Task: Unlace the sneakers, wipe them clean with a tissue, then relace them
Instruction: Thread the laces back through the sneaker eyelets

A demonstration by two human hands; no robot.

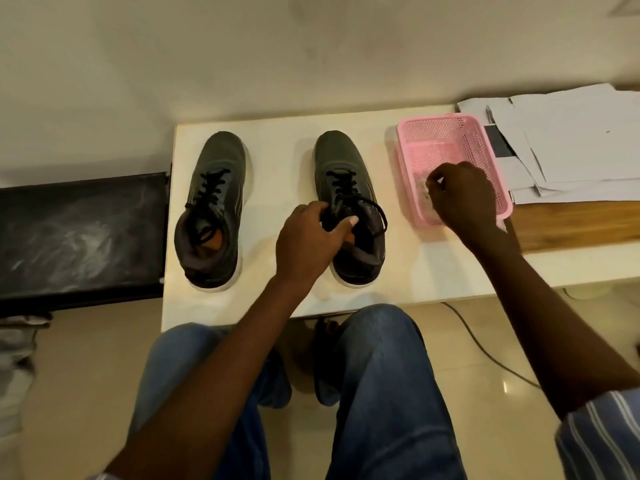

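We see 2 dark sneakers standing on a white table [277,140], toes pointing away from the person. The left sneaker [211,216] stands alone near the left edge of the table, with its black laces [212,188] threaded through the eyelets and nothing touching it. The right sneaker [349,209] stands well apart from it, near the middle.

The left hand [308,240] rests on the opening of the right sneaker. Its fingers [313,211] are curled around the tongue and collar, and the thumb [344,226] presses from the other side, so the hand grips the sneaker there. A loose loop of lace [379,213] hangs over the right side of this sneaker.

The right hand [464,199] is over the near part of a pink plastic basket [450,133], which stands just beside the right sneaker. Its fingers are bent close together and seem to pinch something pale, perhaps a tissue [427,197], but we cannot tell this surely.

To the right of the basket lie some white papers [571,147].

We cannot read any brand, label or writing on the sneakers or the papers.
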